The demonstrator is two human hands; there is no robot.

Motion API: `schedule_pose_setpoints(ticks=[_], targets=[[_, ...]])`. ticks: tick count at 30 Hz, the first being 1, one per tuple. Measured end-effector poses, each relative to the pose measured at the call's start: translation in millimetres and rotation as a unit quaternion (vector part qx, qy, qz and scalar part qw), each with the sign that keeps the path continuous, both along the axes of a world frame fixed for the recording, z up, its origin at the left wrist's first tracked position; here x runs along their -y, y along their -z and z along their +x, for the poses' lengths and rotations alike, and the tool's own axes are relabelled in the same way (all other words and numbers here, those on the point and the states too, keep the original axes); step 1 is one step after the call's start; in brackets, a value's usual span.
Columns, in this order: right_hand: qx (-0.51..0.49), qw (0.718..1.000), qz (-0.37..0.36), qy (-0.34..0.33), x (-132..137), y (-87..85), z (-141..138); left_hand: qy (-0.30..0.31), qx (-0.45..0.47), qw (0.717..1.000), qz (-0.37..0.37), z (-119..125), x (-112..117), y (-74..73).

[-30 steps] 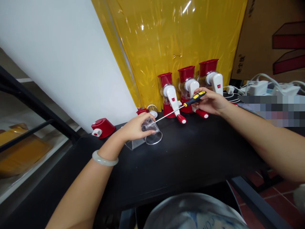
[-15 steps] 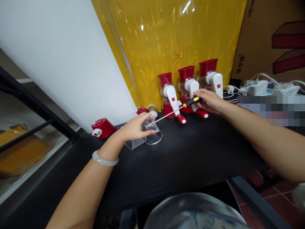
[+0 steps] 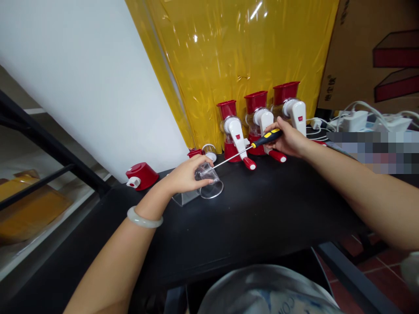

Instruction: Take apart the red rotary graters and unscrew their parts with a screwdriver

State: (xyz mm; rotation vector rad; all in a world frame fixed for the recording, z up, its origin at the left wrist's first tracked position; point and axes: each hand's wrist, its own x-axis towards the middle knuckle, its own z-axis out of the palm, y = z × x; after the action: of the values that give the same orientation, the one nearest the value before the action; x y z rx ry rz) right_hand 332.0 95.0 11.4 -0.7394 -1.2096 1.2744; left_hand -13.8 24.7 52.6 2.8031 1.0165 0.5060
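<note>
My left hand [image 3: 190,175] is closed round a clear plastic housing [image 3: 212,190], which lies on its side on the black table with its round rim facing me. In my right hand [image 3: 287,137] is a screwdriver [image 3: 266,138] with a black and yellow handle, gripped between thumb and fingers. Its long metal shaft slants down to the left, and the tip reaches into the clear housing beside my left fingers. What the tip touches cannot be made out. Just behind the housing sit a metal grater drum [image 3: 209,151] and a red part [image 3: 194,153].
Several red and white rotary graters with crank handles, such as the nearest one [image 3: 234,131], stand along the yellow sheet [image 3: 242,56]. A red base [image 3: 143,176] with a white knob lies at the left. White chargers and cables [image 3: 353,120] are at the right, before a cardboard box [image 3: 353,65].
My right fingers have shifted and opened a little on the screwdriver handle, and the handle has turned. My left hand and the clear housing stay in place.
</note>
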Motion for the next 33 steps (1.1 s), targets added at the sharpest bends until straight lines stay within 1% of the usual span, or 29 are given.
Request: schedule_pose_setpoints(ticks=[3,4,6,8,11,13,15,18,20,22,24,25,29,33], targets=[[0.065,0.997,0.024,0.026,-4,3.8,0,0.002,-0.001,1.0,0.001,0,-1,0.4],[0.068,0.997,0.033,0.029,-4,4.4,0,0.003,-0.001,1.0,0.001,0,-1,0.4],[0.041,0.998,0.035,0.028,-3,4.1,0,0.004,-0.001,1.0,0.0,0,-1,0.2],[-0.005,1.0,0.024,0.007,1,2.4,1,0.004,-0.002,1.0,0.0,0,-1,0.0],[-0.056,0.997,0.027,-0.052,6,-0.3,4,0.002,-0.003,1.0,0.0,0,0,0.0],[-0.068,0.994,0.031,-0.076,8,-1.2,5,0.002,-0.004,1.0,-0.001,0,0,0.0],[-0.068,0.994,0.033,-0.079,8,-1.4,5,0.0,-0.004,1.0,-0.002,0,0,-0.1],[-0.054,0.997,0.028,-0.058,6,-1.2,3,-0.001,-0.003,1.0,-0.001,1,1,-0.6],[-0.013,1.0,0.018,-0.022,4,-0.5,2,-0.001,-0.004,1.0,0.0,1,2,-1.0],[0.048,0.999,0.018,0.011,1,0.5,2,-0.002,-0.006,1.0,0.0,2,2,-1.4],[0.075,0.996,0.03,0.024,-1,1.4,2,-0.001,-0.007,1.0,0.001,2,2,-1.6],[0.066,0.997,0.036,0.022,-1,1.7,2,0.0,-0.007,1.0,0.0,2,2,-1.6],[-0.03,0.999,0.028,-0.015,1,1.0,1,0.001,-0.01,1.0,0.003,1,1,-1.2],[-0.064,0.997,0.012,-0.048,6,-0.5,3,0.003,-0.011,1.0,0.007,0,1,-0.8]])
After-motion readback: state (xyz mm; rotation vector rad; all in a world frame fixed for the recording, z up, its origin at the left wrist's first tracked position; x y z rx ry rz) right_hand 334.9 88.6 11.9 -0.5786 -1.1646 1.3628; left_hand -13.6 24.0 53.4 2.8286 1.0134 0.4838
